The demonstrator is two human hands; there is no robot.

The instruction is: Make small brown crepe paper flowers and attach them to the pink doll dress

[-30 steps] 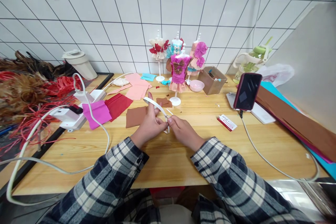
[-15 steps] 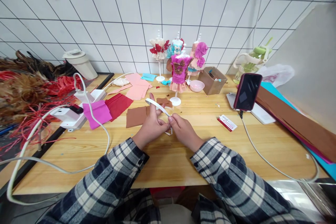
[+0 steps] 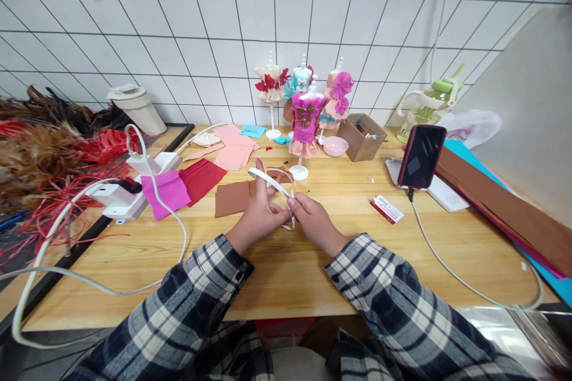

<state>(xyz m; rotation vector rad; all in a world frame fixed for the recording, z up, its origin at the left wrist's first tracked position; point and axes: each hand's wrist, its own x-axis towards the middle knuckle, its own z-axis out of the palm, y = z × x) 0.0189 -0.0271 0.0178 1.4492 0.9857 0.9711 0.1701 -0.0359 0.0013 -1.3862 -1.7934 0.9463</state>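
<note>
Right hand [image 3: 315,219]: thumb and forefinger closed, pinching a white band [image 3: 269,177] at its near end. Left hand [image 3: 260,214]: one finger raised, thumb bent inward to meet the right fingertips; its fingers also grip the band. The band curves up from the pinch to the raised left finger; whether it goes fully around that finger cannot be made out. A thin loose length arcs beyond the fingertips, and a short bit shows below them. Band is held above the tabletop [image 3: 295,286], near its middle.

Just beyond the left hand: folded brown piece [image 3: 231,199], partly covered by that hand; smaller brown scraps [image 3: 282,174] lie behind the band. Left of these, a dark red piece [image 3: 203,181] touches a magenta piece [image 3: 163,197], with a white cable [image 3: 152,175] crossing the latter. Pink sheets [image 3: 235,147] lie farther back.

Behind the hands: dress form [image 3: 307,122] in magenta and peach, upright, three others grouped behind it. To its right, pink bowl [image 3: 335,146], then cardboard box [image 3: 363,140]. Right of the hands, well apart: red-and-white card [image 3: 386,209], phone [image 3: 421,158] propped upright, leaning.
</note>
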